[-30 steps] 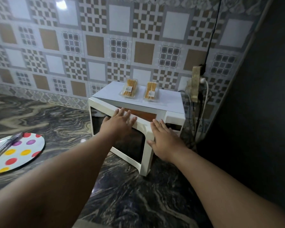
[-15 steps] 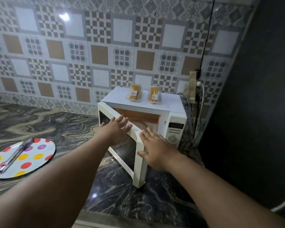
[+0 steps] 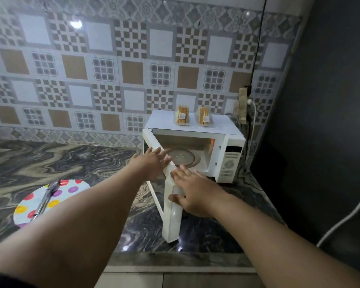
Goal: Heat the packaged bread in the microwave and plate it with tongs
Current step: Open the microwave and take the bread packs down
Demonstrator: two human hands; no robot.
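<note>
A white microwave (image 3: 230, 163) stands at the back right of the marble counter. Its door (image 3: 170, 215) is swung wide toward me, and the glass turntable (image 3: 181, 156) inside shows bare. Two clear packs of bread lie on its top, one on the left (image 3: 182, 115) and one on the right (image 3: 204, 117). My left hand (image 3: 152, 163) rests flat on the door's outer face, fingers spread. My right hand (image 3: 192, 193) lies flat against the door's free edge. A polka-dot plate (image 3: 71, 189) with metal tongs (image 3: 47, 196) on it sits at the left.
A patterned tile wall (image 3: 112, 69) runs behind the counter. A socket strip with a white cable (image 3: 243, 104) hangs beside the microwave's right side. A dark wall (image 3: 320, 121) closes off the right. The counter's front edge (image 3: 175, 260) is close below my arms.
The microwave door has swung from barely ajar to wide open, with both hands following it toward me. The turntable inside has come into sight.
</note>
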